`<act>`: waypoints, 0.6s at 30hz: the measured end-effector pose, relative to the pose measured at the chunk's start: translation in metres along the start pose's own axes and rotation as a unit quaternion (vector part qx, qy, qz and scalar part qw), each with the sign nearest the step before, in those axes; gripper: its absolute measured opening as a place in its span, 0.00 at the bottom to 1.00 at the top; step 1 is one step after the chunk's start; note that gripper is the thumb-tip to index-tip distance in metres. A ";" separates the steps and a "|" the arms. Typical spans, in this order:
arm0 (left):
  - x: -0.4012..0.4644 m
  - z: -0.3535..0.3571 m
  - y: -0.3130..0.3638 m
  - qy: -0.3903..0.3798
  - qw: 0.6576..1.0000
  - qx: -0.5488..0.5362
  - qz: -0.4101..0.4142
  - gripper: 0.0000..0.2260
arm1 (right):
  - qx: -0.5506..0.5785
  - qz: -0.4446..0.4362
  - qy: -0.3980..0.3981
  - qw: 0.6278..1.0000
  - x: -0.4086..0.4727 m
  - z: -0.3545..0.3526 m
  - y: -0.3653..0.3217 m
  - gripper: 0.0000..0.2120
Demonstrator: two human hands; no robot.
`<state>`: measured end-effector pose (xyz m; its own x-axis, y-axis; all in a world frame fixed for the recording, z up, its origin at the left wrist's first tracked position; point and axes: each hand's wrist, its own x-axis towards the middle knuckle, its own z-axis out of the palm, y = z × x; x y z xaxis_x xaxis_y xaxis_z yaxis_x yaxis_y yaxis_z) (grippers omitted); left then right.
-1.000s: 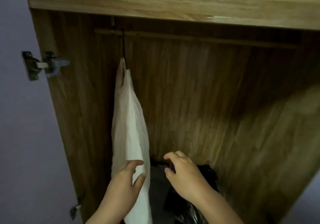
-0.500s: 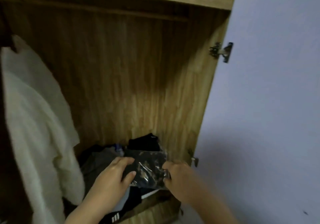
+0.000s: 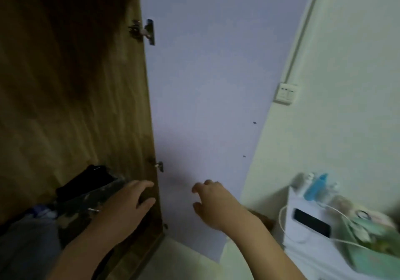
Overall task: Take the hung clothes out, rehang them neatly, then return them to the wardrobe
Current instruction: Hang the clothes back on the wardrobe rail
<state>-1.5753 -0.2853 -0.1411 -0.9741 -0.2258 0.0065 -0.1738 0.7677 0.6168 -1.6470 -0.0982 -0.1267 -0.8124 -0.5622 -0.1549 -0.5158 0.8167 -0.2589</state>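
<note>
Wooden wardrobe [image 3: 71,98] is standing open; no hung clothes are showing. Left hand [image 3: 127,206] is resting flat on a plastic-wrapped dark bundle [image 3: 91,197] at the wardrobe floor's right edge, probably steadying it. Right hand [image 3: 214,204] is hovering loose-fingered, empty, by the door [image 3: 205,106].

Two bare forearms, no sleeves in view, left hand [image 3: 125,208] and right hand [image 3: 213,204] without rings
</note>
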 end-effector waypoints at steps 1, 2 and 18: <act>0.001 0.008 0.008 -0.017 1.000 0.000 0.017 0.16 | 0.001 0.019 0.006 1.000 -0.011 0.000 0.010 0.18; 0.002 0.017 0.017 -0.035 0.999 0.003 0.037 0.17 | 0.003 0.037 0.015 0.999 -0.023 0.001 0.020 0.18; -0.052 0.191 0.232 -0.201 0.918 0.054 0.337 0.15 | 0.060 0.350 0.086 0.931 -0.287 0.007 0.183 0.16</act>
<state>-1.5921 0.0193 -0.1483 -0.8368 0.5449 0.0535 0.4956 0.7124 0.4969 -1.5066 0.2117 -0.1359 -0.9751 0.1392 -0.1727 0.1811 0.9491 -0.2577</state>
